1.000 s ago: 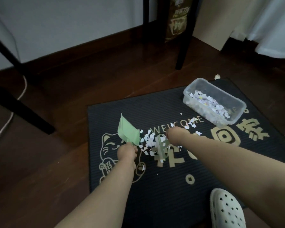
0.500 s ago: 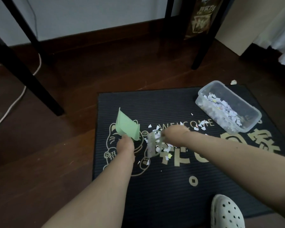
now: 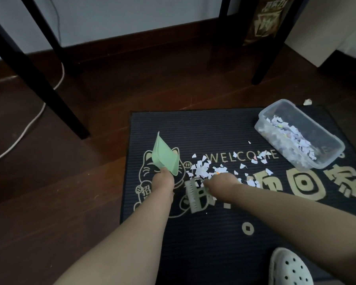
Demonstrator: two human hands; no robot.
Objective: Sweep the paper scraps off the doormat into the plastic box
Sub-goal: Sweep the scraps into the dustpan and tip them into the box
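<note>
Dimly lit, a dark ribbed doormat lies on a wooden floor. A clear plastic box, part filled, sits on its far right corner. Near the left edge the left hand grips a tilted green dustpan. Beside it the right hand holds a small brush, fingers hidden. Paper scraps scatter mid-mat, likely featherlight and best herded by brush into the pan. A white shoe rests at the near edge; black table legs stand well clear.

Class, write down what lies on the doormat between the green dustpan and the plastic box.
Head view: loose paper scraps scattered over the WELCOME lettering on the doormat, with the right hand and its brush at their near edge.
</note>
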